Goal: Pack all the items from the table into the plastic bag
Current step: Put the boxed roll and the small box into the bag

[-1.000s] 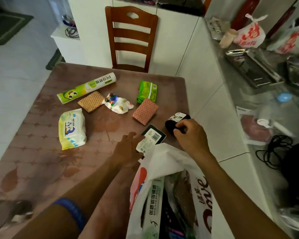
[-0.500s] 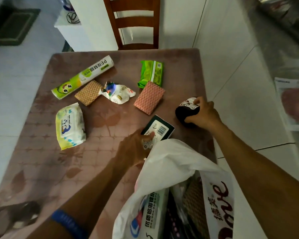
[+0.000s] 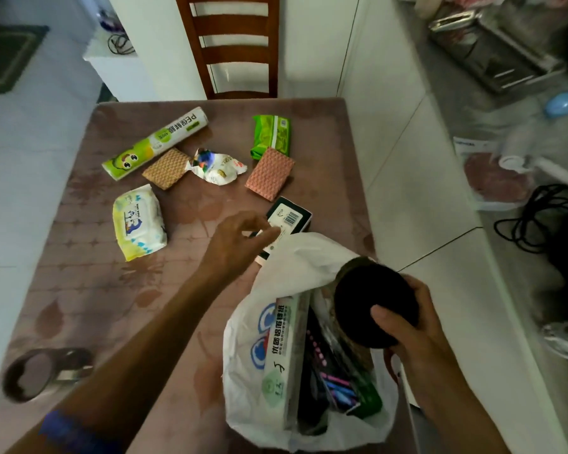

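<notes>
Your table (image 3: 89, 290) still carries a roll (image 3: 156, 142), wipes (image 3: 138, 222), two sponges (image 3: 166, 168), a wrapper (image 3: 217, 165), a green pack (image 3: 271, 136) and a dark box (image 3: 287, 216). The white bag (image 3: 276, 322) gapes at the near edge, partly filled. Your right hand (image 3: 410, 332) grips a black jar (image 3: 371, 306) over its mouth. Your left hand (image 3: 236, 244), fingers loosely curled, holds nothing I can make out, beside the box.

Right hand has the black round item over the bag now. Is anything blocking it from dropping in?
Nothing visible blocks it. The right hand holds the black round item above the plastic bag, whose mouth gapes open below it. The white box and darker packets inside leave room at the right side.
</notes>
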A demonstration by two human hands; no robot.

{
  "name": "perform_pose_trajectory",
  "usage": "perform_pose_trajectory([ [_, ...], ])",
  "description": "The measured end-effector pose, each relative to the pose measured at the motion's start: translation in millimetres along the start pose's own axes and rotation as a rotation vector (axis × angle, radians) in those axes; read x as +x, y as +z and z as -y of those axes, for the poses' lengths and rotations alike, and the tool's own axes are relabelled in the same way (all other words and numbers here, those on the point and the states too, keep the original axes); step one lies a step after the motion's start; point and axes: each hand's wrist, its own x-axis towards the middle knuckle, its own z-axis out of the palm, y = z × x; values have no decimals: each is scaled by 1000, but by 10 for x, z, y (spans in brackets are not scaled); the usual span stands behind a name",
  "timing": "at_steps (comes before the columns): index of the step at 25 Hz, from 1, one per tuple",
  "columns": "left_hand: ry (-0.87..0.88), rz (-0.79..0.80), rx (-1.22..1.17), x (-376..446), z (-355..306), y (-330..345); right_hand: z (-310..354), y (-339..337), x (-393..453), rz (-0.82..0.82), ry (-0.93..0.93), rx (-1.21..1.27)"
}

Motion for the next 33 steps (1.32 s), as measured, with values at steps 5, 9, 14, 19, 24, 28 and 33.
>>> perform_pose_trajectory([
  [5,366,444,1043,-532,-20,236,-402,223,-8,43,141,-326],
  [9,270,181,794,-381,-284,286,-406,414,350,-226,-155,-705],
  [14,460,112,659,-456,-333,266,-408,373,350,-373,-323,-1106],
  [19,326,-20,62,-576,-101,198,-365,406,-13,-381,-642,-939],
  [24,-58,-39,539,-65,492,362,-357,381,-115,-379,-584,-817],
  [28,-179,128,646,348,664,586,-635,131,-334,-371,-499,-847],
  [33,-200,-23,534,510,625,821,-819,11,-364,-309,-415,-1024],
])
